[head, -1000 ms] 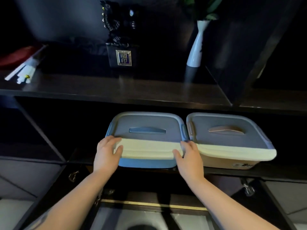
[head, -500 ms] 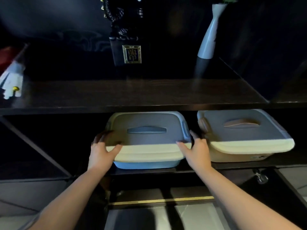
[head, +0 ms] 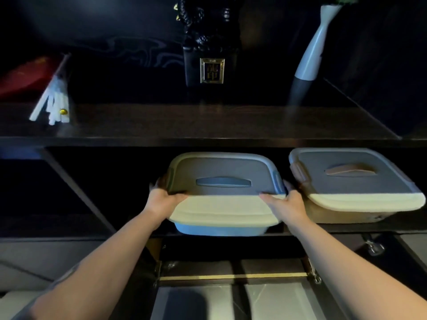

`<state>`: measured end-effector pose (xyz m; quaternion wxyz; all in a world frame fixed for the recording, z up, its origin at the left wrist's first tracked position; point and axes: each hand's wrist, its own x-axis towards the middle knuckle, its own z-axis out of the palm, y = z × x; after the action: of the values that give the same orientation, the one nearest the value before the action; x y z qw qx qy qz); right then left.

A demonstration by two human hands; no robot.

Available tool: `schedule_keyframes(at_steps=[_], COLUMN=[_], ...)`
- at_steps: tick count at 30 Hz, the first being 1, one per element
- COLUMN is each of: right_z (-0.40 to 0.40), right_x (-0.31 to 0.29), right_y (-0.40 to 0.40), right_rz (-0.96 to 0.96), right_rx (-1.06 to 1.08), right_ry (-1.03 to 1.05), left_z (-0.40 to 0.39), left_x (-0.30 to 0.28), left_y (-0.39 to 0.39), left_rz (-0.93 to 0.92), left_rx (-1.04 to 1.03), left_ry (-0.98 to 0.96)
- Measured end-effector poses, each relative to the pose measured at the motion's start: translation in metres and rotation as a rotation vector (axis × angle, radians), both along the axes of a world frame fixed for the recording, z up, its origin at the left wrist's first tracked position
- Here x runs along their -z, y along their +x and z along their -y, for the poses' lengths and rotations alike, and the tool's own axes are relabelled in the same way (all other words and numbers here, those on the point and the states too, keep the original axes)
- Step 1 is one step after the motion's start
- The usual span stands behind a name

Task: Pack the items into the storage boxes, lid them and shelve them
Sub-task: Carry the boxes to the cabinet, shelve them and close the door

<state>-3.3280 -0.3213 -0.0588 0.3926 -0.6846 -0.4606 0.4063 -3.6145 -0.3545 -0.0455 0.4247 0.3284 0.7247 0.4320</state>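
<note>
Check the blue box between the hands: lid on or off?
On. The lid sits flat over the blue box, its handle up and rim seated on every visible edge. Whether the side latches are locked cannot be told.

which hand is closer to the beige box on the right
Right. The right hand grips the blue box's right edge, beside the beige box. The left hand holds the blue box's far left edge.

Blue box [head: 221, 228], beige box [head: 342, 215]

blue storage box [head: 221, 228]: lidded, level, on lower shelf [head: 138, 235], front edge overhanging | beige storage box [head: 346, 215]: lidded, just right of it, apart
</note>
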Motion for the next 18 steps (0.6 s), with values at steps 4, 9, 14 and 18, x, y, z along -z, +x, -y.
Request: schedule_keyframes(at_steps=[4, 9, 14, 18], right_z=[0.038, 0.106, 0.157, 0.179], right_x=[0.000, 0.020, 0.041, 0.054], right_y=[0.023, 0.055, 0.075, 0.079], right_rz=[-0.038, -0.202, -0.171, -0.156], right_rx=[-0.067, -0.114, -0.134, -0.140], right_ry=[0.013, 0.034, 0.101, 0.085], left_z=[0.053, 0.134, 0.197, 0.227], left_x=[0.004, 0.009, 0.030, 0.047], left_y=[0.011, 0.044, 0.071, 0.077], left_rz=[-0.192, -0.026, 0.064, 0.064], left_rx=[0.020, -0.053, -0.146, -0.167], left_ry=[0.086, 0.144, 0.181, 0.172])
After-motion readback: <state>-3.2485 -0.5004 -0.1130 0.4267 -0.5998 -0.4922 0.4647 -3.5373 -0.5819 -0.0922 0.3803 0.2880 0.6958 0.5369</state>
